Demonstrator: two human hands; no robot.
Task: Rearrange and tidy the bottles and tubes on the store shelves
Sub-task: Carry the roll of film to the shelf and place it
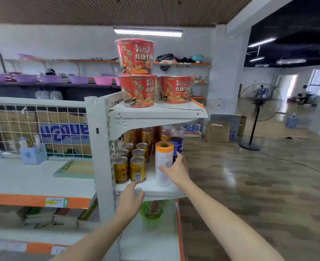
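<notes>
Right hand (175,171) wraps its grip around a tall white cylindrical tube (163,162) with an orange top, standing upright on the middle shelf (151,189), long axis vertical. Left hand (130,199) reaches open-fingered toward the shelf's near edge, holding nothing. Glossy gold metal cans (130,162) stand upright just left of the tube.

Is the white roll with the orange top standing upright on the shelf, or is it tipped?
Upright. The white roll stands on its end on the middle shelf, orange top upward; the right hand grips its side.
</notes>
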